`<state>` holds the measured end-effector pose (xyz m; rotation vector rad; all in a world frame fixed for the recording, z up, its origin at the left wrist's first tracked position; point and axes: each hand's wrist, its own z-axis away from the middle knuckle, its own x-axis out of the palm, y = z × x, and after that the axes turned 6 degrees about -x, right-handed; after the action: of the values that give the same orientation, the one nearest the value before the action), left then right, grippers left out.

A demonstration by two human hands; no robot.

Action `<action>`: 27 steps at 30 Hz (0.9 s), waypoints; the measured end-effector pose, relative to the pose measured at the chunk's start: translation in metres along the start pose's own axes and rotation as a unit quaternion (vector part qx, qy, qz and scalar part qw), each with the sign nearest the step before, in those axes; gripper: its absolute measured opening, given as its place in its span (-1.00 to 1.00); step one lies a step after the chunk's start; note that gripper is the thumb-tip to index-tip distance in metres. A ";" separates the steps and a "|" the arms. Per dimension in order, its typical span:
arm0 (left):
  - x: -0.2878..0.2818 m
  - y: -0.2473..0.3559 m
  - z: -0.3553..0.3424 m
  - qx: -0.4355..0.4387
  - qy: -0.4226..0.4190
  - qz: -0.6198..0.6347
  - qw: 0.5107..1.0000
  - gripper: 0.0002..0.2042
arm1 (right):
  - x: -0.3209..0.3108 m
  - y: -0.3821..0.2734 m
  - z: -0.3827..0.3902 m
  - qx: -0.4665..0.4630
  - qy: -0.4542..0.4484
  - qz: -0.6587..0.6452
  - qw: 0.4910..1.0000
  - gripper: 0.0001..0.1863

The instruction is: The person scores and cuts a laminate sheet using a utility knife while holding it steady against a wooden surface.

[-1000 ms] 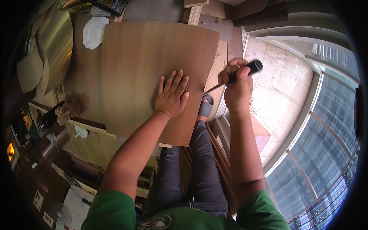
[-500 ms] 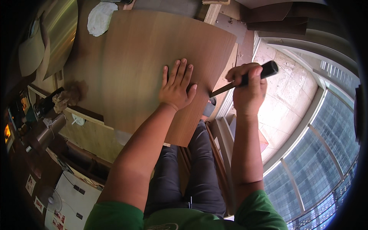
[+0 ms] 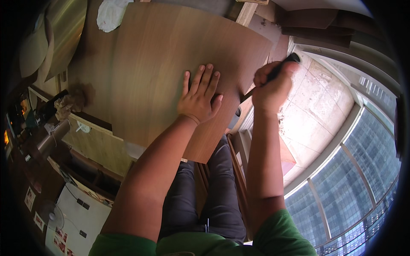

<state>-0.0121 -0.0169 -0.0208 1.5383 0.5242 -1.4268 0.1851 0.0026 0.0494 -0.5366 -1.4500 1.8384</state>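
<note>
A large wood-grain panel [image 3: 147,81] lies flat in front of me, its right edge running diagonally. My left hand [image 3: 198,97] rests flat on its right part, fingers outstretched and a little apart. Just beyond that edge, my right hand [image 3: 273,88] is wrapped round the black handle [image 3: 293,58] of what looks like a file [image 3: 248,94]. The dark, narrow blade reaches down and left to the panel's edge, where its tip meets or passes it. My fist hides part of the handle.
White crumpled plastic [image 3: 112,15] lies at the panel's upper left, near curved glossy sheets [image 3: 66,36]. Crumpled brown paper [image 3: 65,106] sits farther left. A window [image 3: 354,166] and pale tiled floor [image 3: 320,102] are on the right. My legs [image 3: 222,187] stand against the near side.
My right hand has moved left, closer to the panel's edge, and the file's handle now tilts more steeply. The left hand stays flat on the panel. The whole view has shifted slightly.
</note>
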 end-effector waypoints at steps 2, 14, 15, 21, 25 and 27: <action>0.001 0.000 0.001 -0.002 -0.001 0.006 1.000 -0.32 | -0.003 0.007 -0.001 0.011 0.011 -0.025 1.000 -0.25; 0.002 0.000 -0.001 0.005 -0.004 0.011 1.000 -0.32 | -0.007 0.010 -0.014 0.014 0.069 -0.051 0.996 -0.25; 0.002 0.000 0.001 0.003 -0.002 0.009 1.000 -0.32 | -0.007 0.010 -0.011 -0.006 0.057 -0.048 0.997 -0.20; 0.004 -0.005 0.004 0.000 0.008 0.001 1.000 -0.34 | -0.013 -0.023 0.010 0.006 0.016 -0.123 0.992 -0.17; -0.001 0.002 -0.005 0.005 -0.003 0.005 1.000 -0.35 | -0.006 0.011 -0.022 0.032 0.029 -0.017 0.999 -0.20; 0.001 0.001 0.000 0.000 -0.001 0.002 1.000 -0.35 | -0.013 0.009 -0.020 0.039 0.041 -0.069 0.996 -0.19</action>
<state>-0.0109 -0.0181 -0.0209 1.5375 0.5198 -1.4248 0.2050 0.0055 0.0339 -0.4571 -1.3212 1.7362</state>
